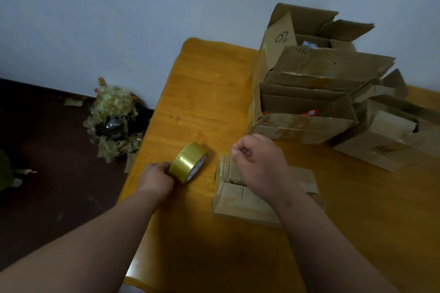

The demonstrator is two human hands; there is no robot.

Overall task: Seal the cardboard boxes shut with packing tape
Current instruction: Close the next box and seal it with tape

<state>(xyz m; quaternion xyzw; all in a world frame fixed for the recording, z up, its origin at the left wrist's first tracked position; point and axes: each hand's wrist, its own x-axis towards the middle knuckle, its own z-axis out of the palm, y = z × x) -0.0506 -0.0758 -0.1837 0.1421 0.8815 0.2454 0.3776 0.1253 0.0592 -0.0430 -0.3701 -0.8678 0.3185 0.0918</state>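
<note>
A small flat cardboard box (240, 200) lies on the wooden table (204, 93) with its flaps folded down. My left hand (156, 179) grips a roll of yellowish clear packing tape (188, 162), held on edge just left of the box. My right hand (259, 162) hovers over the box's far end with fingers curled. Its thumb and forefinger pinch together toward the roll, seemingly on the tape's free end, which barely shows.
Several open, worn cardboard boxes (309, 102) are piled at the far right of the table; one shows orange handles inside. Left of the table, on the dark floor, a black bag (112, 123) overflows with crumpled used tape. A pale wall stands behind.
</note>
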